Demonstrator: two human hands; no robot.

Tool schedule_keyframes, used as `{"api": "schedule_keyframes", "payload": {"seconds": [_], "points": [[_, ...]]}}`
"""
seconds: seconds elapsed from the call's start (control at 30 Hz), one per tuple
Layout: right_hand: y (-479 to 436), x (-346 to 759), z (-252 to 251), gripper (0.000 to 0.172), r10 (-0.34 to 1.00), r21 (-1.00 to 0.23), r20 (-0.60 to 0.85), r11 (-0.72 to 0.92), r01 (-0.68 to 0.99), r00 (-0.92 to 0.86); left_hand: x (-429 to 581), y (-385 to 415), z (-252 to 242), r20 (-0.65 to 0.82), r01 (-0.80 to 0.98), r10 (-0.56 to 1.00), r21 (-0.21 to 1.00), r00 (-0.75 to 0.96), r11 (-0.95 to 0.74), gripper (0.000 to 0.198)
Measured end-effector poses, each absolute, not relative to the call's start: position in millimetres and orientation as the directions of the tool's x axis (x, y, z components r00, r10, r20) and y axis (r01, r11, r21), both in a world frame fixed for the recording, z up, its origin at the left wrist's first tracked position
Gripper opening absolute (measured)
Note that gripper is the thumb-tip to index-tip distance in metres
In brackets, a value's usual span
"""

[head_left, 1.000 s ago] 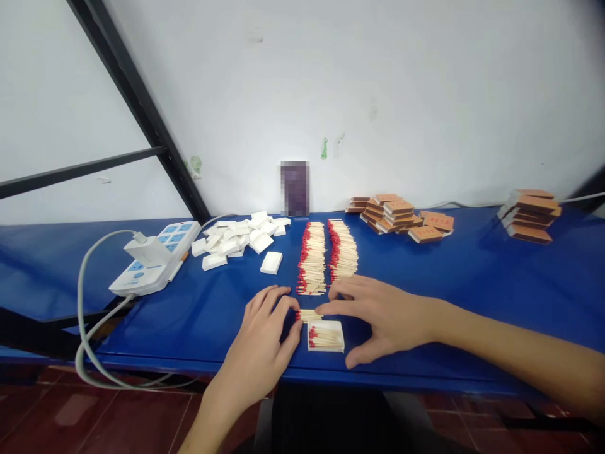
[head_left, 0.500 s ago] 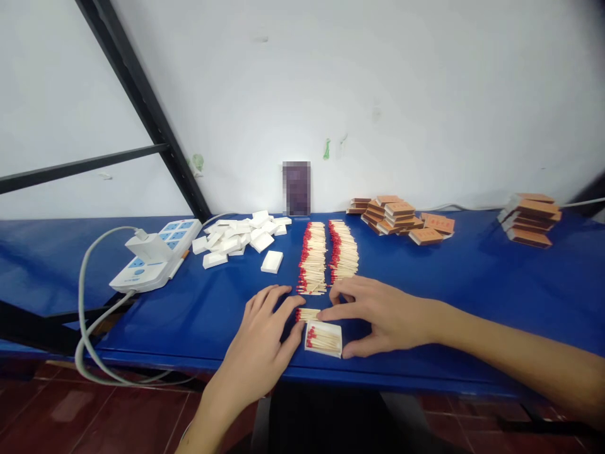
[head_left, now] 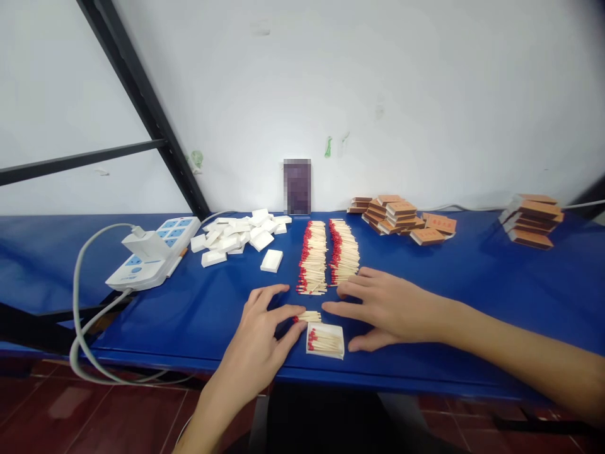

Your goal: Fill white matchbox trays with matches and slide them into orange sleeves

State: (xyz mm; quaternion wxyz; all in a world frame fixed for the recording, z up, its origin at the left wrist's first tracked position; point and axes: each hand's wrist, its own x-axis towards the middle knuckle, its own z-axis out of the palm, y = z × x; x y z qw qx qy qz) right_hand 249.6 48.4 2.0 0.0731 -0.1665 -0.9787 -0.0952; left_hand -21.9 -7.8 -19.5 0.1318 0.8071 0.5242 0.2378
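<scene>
My left hand (head_left: 262, 331) lies on the blue table (head_left: 472, 284), its fingers spread, its fingertips touching the red heads of a small bundle of matches (head_left: 309, 316). My right hand (head_left: 378, 306) lies opposite, fingers stretched, its index fingertip at the other end of that bundle. Its thumb rests beside a white inner tray (head_left: 325, 340) that holds several matches. Neither hand grips anything. Just beyond the hands lie two long rows of red-headed matches (head_left: 326, 255).
A heap of white inner trays (head_left: 239, 236) lies at the back left, one tray (head_left: 271, 260) apart from it. Brown matchbox sleeves (head_left: 401, 217) are stacked behind, with another stack (head_left: 532, 221) far right. A white power strip (head_left: 151, 255) with cable sits left. A black frame (head_left: 142, 101) crosses the wall.
My right hand has slid a little to the right and its thumb has drawn back from the tray. The tray has turned slightly. The view has shifted a little.
</scene>
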Motion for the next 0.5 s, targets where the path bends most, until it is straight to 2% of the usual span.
{"api": "schedule_keyframes", "payload": {"seconds": [0.1, 0.3, 0.5], "points": [[52, 253, 4, 0.057, 0.333, 0.211, 0.164, 0.908, 0.363, -0.928, -22, -8, -20, 0.239, 0.780, 0.914, 0.477, 0.327, -0.404, 0.023], [60, 262, 11, 0.048, 0.373, 0.205, 0.186, 0.890, 0.408, -0.909, -21, -7, -18, 0.244, 0.785, 0.915, 0.472, 0.321, -0.401, 0.020], [58, 261, 15, 0.033, 0.234, 0.290, 0.357, 0.893, 0.345, -0.905, -20, -6, -17, 0.205, 0.790, 0.917, 0.465, 0.342, -0.399, 0.020]]}}
